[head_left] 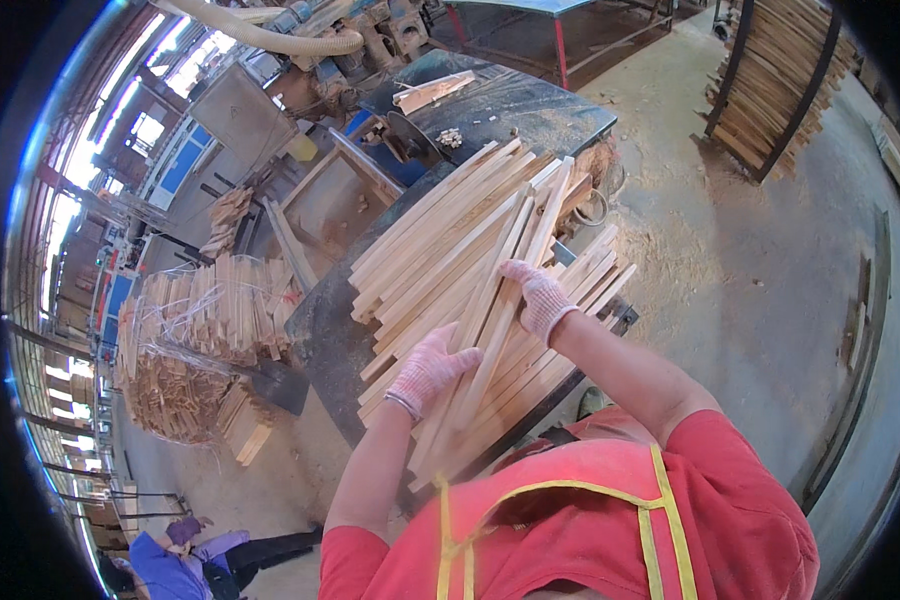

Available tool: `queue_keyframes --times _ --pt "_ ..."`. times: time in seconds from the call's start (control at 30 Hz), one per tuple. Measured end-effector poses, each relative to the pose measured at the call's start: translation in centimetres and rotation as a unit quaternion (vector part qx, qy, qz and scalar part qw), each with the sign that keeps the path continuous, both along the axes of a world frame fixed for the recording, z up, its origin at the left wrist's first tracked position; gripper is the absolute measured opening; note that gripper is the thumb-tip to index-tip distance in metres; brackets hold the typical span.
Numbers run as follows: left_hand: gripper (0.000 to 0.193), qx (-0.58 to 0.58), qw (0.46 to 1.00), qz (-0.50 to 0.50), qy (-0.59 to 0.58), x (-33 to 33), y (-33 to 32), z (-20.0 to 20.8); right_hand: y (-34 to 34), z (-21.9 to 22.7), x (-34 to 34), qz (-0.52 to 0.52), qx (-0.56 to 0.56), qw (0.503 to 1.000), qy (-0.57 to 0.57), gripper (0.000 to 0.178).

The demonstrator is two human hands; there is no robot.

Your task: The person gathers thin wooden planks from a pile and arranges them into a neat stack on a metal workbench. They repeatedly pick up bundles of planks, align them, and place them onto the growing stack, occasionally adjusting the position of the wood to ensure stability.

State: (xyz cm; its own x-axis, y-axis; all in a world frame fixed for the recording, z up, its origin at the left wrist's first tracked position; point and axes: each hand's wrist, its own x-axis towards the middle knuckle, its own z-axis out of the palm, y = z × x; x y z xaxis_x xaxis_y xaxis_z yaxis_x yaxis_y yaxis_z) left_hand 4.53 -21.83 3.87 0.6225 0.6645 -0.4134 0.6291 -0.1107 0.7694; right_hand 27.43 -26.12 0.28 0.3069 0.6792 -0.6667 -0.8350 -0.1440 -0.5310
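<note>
Both gloved hands hold long pale wooden sticks point(490, 320): the left hand point(428, 368) wraps their near ends, the right hand point(540, 297) presses on top. They lie on a big stick pile point(440, 225) over the dark table point(320, 330). She seems to be sorting; next needs a steady lift.

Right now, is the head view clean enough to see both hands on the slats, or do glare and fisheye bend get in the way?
Head view: left hand and right hand on the wooden slats are evenly lit and sharp; the windows at upper left are blown out; straight edges bow toward the dark rim; the concrete floor shows only soft shadows.
</note>
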Motion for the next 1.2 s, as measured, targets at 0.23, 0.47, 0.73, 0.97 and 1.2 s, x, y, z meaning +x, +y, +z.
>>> queue_keyframes --times 0.23,0.47,0.73,0.97,1.2 --pt "0.072 0.014 0.98 -0.044 0.191 3.1 2.3 3.4 -1.3 1.8 1.8 0.124 -0.017 0.991 -0.055 0.046" --pt "0.096 0.175 0.973 -0.048 0.146 9.3 -0.4 4.6 -1.6 0.0 4.5 0.217 0.052 0.974 0.024 0.051" --pt "0.095 0.172 0.981 0.009 0.084 7.8 -0.2 1.3 -4.8 -1.4 7.2 0.371 -0.005 0.929 0.01 0.047" --pt "0.093 0.196 0.972 0.024 0.129 8.6 -1.1 1.6 -6.4 1.4 9.4 0.498 0.059 0.845 -0.184 0.065" --pt "0.092 0.267 0.951 0.017 0.158 9.1 -1.7 0.6 0.1 1.4 18.1 0.193 -0.086 0.83 -0.517 0.084"
